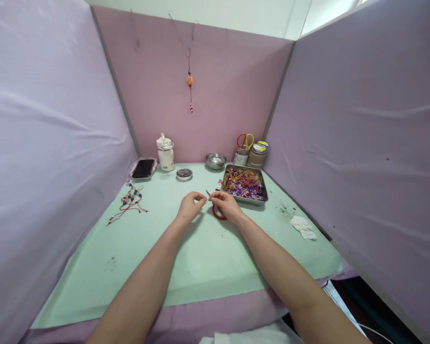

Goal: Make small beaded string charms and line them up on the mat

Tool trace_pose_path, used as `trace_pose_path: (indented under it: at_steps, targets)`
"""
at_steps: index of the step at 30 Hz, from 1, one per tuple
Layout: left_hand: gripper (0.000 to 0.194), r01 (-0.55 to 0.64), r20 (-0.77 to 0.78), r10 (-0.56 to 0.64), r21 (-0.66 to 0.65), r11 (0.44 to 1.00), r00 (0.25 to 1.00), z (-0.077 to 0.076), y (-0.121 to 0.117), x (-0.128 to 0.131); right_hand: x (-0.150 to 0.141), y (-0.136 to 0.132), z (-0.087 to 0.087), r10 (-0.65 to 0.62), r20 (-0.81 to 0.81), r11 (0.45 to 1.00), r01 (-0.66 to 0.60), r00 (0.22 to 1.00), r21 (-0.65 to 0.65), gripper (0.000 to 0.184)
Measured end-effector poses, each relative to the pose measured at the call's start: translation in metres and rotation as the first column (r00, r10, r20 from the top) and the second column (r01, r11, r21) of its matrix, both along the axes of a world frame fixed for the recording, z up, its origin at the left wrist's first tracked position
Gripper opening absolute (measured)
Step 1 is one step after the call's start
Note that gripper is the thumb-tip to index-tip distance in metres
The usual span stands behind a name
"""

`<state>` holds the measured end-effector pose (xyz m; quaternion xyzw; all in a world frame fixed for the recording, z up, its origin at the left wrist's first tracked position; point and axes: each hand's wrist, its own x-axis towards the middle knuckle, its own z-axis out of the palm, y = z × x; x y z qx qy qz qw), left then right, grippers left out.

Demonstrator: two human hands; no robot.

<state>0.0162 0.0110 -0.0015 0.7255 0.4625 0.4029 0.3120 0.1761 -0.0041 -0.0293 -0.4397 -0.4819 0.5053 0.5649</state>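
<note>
Both hands meet above the middle of the green table covering. My right hand (226, 204) is closed on a pair of scissors; their red handle (218, 216) shows below the palm, and the metal tips (208, 193) poke out past the fingers towards the left. My left hand (192, 206) is pinched, its fingertips close to the scissor tips. Whatever lies between the left fingers is too small to name. Just beyond the right hand stands a small red-and-white labelled bottle (219, 185), beside a metal tray (249, 200) of coloured beaded cords.
Knotted red cords (131, 198) lie at left, below a phone (144, 168). Along the back are a white bottle (166, 155), a shallow dish (184, 175), a metal bowl (215, 161) and jars (258, 155). A crumpled tissue (303, 228) lies right. Fabric partitions enclose three sides.
</note>
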Motion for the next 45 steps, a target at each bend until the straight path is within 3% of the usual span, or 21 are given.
trace_pose_path:
  at_steps: [45]
  targets:
    - [0.015, -0.012, -0.083, 0.014, 0.027, 1.0, 0.996, -0.0038, 0.0008, 0.0008, -0.0011, -0.0042, 0.0035, 0.012, 0.095, 0.999, -0.016, 0.995, 0.042, 0.021]
